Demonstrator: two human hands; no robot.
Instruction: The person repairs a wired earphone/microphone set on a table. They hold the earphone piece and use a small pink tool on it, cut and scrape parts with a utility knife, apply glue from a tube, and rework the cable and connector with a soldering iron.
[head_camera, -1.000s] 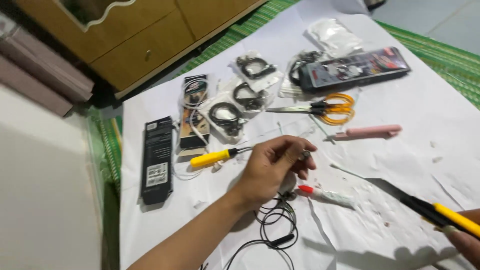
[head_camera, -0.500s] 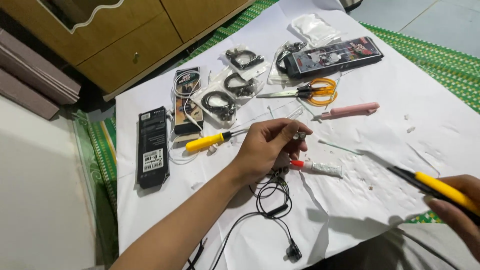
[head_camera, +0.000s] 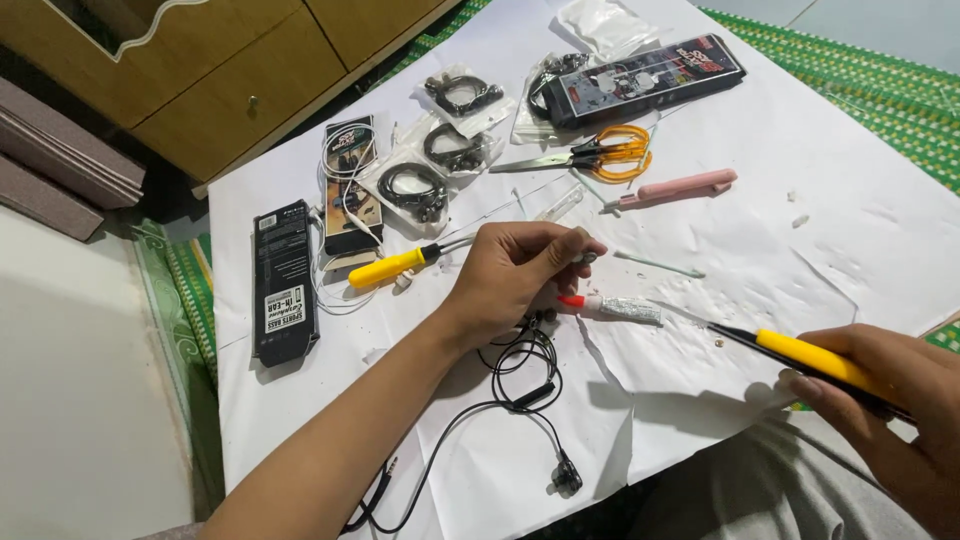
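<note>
Closer now than before, my left hand (head_camera: 520, 270) pinched an earphone piece (head_camera: 588, 257) mid-repair while my right hand (head_camera: 890, 400) gripped a yellow-handled tool (head_camera: 800, 352), needing its tip brought across the white sheet (head_camera: 850, 200).

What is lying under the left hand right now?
Under the left hand lies coiled black earphone cable on white paper, with a red-capped foil glue tube just beside it. Its fingers pinch a small grey part; the palm covers whatever else it holds.

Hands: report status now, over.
Left hand pinching small earphone part. Right hand gripping yellow-handled tool. Glue tube lies between, black cable below.
</note>
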